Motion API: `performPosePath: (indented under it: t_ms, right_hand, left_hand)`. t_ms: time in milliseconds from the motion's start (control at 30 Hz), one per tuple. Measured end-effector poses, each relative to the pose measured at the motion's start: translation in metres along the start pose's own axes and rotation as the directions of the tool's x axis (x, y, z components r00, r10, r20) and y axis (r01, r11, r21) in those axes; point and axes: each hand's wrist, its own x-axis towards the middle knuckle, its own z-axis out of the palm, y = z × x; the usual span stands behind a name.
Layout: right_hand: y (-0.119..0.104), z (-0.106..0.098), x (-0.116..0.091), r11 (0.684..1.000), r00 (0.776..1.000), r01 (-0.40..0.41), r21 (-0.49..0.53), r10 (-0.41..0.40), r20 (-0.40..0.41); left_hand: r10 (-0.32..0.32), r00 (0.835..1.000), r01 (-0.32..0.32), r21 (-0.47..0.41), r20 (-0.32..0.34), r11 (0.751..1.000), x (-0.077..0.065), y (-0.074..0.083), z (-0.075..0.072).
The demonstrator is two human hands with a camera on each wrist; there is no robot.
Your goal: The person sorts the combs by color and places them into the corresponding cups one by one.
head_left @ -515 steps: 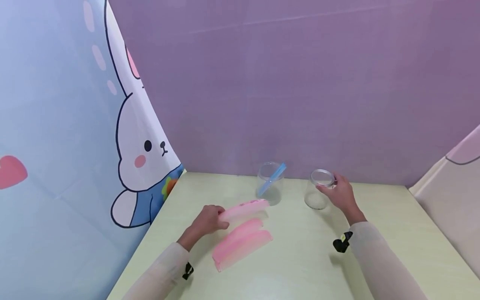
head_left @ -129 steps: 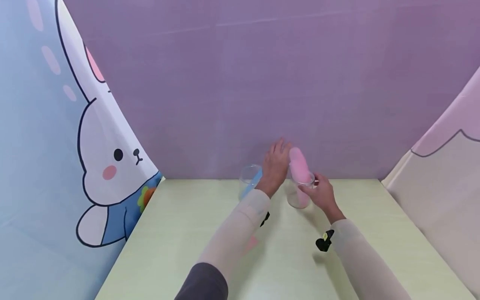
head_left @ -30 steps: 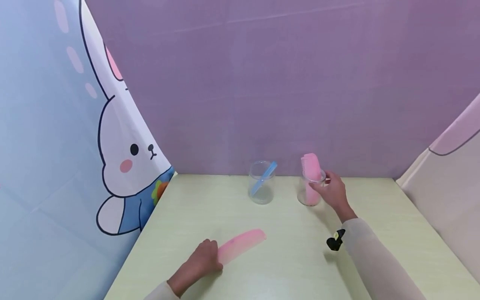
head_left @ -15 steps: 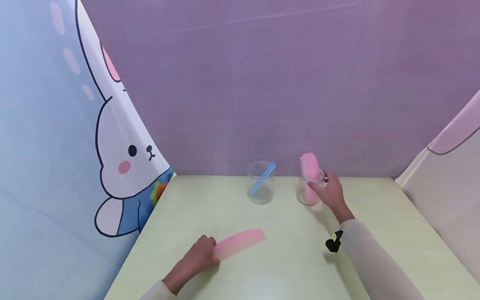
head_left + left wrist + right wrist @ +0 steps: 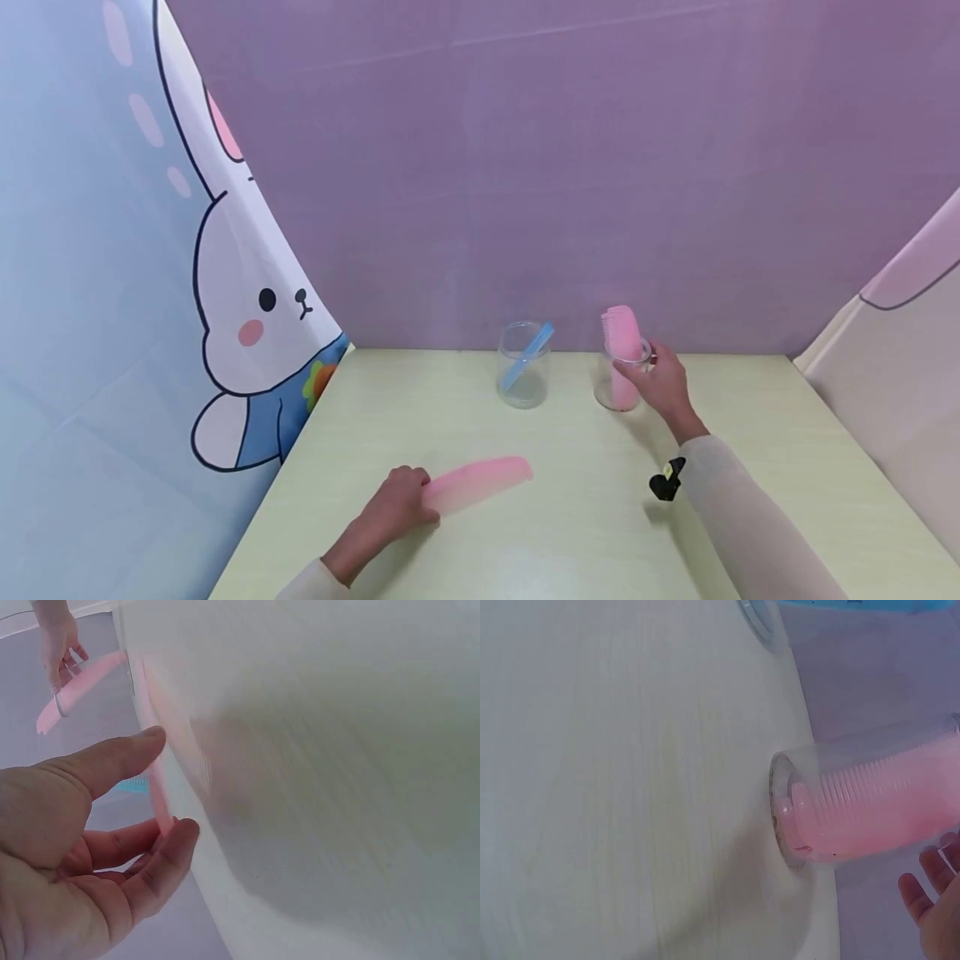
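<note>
A pink comb [image 5: 480, 483] lies low over the table at the front, its left end between the thumb and fingers of my left hand [image 5: 397, 502]. The left wrist view shows the fingertips curled at the comb's near end [image 5: 159, 796]. At the back right, my right hand [image 5: 663, 387] grips the rim of a clear jar [image 5: 604, 390], thumb at the front. Pink combs [image 5: 622, 333] stand upright in this jar, their tops above the rim. The right wrist view shows their lower ends [image 5: 802, 817] near the jar's bottom.
To the left of the held jar stands a second clear jar [image 5: 523, 393] with a blue comb [image 5: 528, 357] leaning in it. A purple backdrop [image 5: 480, 183] rises behind the pale table [image 5: 585, 533]. A rabbit-print cloth [image 5: 247, 242] hangs at the left.
Since the earliest frame, pink combs have gone from the left hand and table into the right jar. In the last second, the left hand has shifted slightly up and left at the remaining comb's end.
</note>
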Motion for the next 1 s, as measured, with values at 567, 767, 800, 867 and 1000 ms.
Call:
performPosePath:
  t_ms: [567,767,800,867,1000]
  right_hand:
    - [0.000,-0.001,0.000,1.000,1.000,-0.007,-0.023,0.007,-0.008]
    - [0.001,-0.001,0.001,1.000,1.000,-0.017,-0.011,0.017,0.000]
    - [0.000,-0.001,0.000,1.000,1.000,-0.020,-0.009,0.020,0.000]
    - [0.000,-0.001,0.000,1.000,1.000,-0.023,-0.016,0.023,0.005]
    - [-0.001,0.000,0.000,0.999,1.000,-0.029,-0.024,0.029,0.011]
  left_hand:
    - [0.083,0.996,-0.089,-0.178,-0.040,0.980,0.013,-0.011,-0.009]
    - [0.093,0.993,-0.105,-0.181,-0.073,0.978,0.017,-0.011,-0.009]
    - [0.096,0.992,-0.110,-0.179,-0.085,0.978,0.018,-0.010,-0.009]
    - [0.098,0.989,-0.117,-0.188,-0.107,0.975,0.019,-0.009,-0.010]
    - [0.100,0.983,-0.130,-0.201,-0.153,0.971,0.024,-0.005,-0.014]
